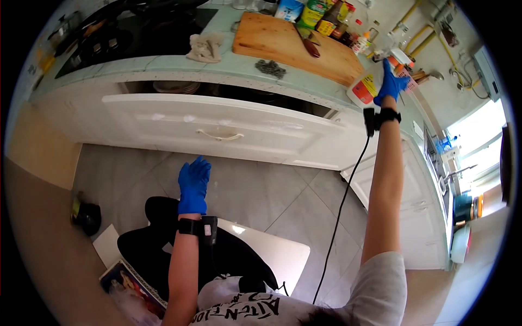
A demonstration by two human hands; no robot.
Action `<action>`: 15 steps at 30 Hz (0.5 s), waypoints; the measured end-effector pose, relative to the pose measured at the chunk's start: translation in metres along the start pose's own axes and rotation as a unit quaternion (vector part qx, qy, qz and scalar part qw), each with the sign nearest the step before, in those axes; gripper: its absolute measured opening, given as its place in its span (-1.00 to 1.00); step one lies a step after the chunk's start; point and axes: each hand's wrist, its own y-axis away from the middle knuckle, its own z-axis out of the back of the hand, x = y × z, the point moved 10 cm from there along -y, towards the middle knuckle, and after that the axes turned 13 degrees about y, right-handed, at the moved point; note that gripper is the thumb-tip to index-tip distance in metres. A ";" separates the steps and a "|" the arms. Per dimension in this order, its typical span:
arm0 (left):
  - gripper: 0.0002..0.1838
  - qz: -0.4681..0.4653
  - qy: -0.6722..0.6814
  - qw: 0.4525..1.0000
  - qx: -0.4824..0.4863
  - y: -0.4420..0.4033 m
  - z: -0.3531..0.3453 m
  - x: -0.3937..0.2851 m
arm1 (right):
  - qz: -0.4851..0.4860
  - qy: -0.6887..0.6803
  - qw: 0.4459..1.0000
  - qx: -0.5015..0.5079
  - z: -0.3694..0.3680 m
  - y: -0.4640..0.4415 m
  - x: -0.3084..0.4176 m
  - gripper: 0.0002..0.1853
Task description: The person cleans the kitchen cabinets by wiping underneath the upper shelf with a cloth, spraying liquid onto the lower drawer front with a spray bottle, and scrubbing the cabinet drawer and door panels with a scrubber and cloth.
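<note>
My right hand, in a blue rubber glove, reaches out to the counter's right end. Its fingers are around the upper part of a spray bottle with a yellow and red label. The glove hides part of the bottle. My left hand, gloved in blue too, hangs over the floor in front of the drawer with fingers stretched out and nothing in it. A white drawer below the counter is pulled partly out. White foamy patches mark its front, and stacked plates show inside.
On the counter lie a cutting board with a knife, a steel scourer and a crumpled cloth. A black stove is at left. Sauce bottles stand behind the board. A cable hangs from my right wrist.
</note>
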 end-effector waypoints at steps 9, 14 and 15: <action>-0.74 0.055 0.007 0.998 -0.022 -0.025 0.007 0.029 | 0.429 -0.041 0.861 0.272 -0.096 0.254 0.155 -0.59; -0.79 0.058 0.038 0.997 -0.041 -0.039 0.000 0.031 | 0.471 -0.008 0.798 0.376 -0.167 0.294 0.159 -0.71; -0.79 0.047 0.045 0.997 -0.040 -0.040 -0.002 0.027 | 0.482 -0.062 0.806 0.339 -0.160 0.291 0.162 -0.79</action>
